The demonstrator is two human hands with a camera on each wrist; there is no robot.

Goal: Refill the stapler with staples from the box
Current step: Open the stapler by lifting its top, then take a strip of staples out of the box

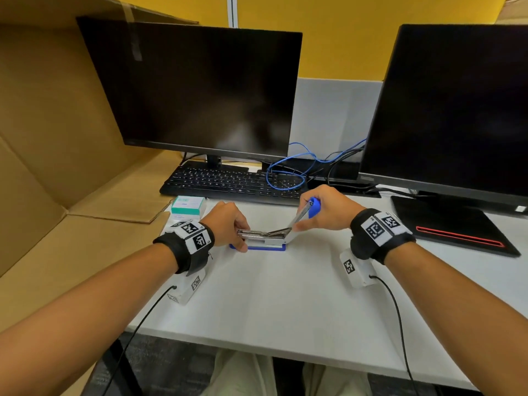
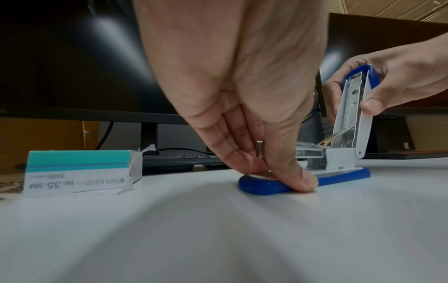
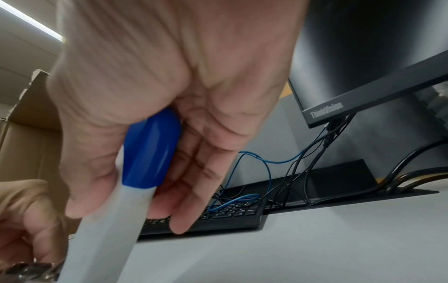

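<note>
A blue and white stapler stands open on the white desk. My left hand pinches its front end, thumb on the blue base and fingers on the metal magazine. My right hand grips the blue-tipped lid, swung up steeply behind the hinge; that lid fills the right wrist view under the thumb. The teal and white staples box lies left of the stapler, labelled side towards the left wrist camera. Whether a staple strip is in the fingers cannot be told.
A black keyboard and two dark monitors stand behind the stapler. Blue cable loops over the keyboard. A black pad with a red line lies right. Cardboard lines the left side.
</note>
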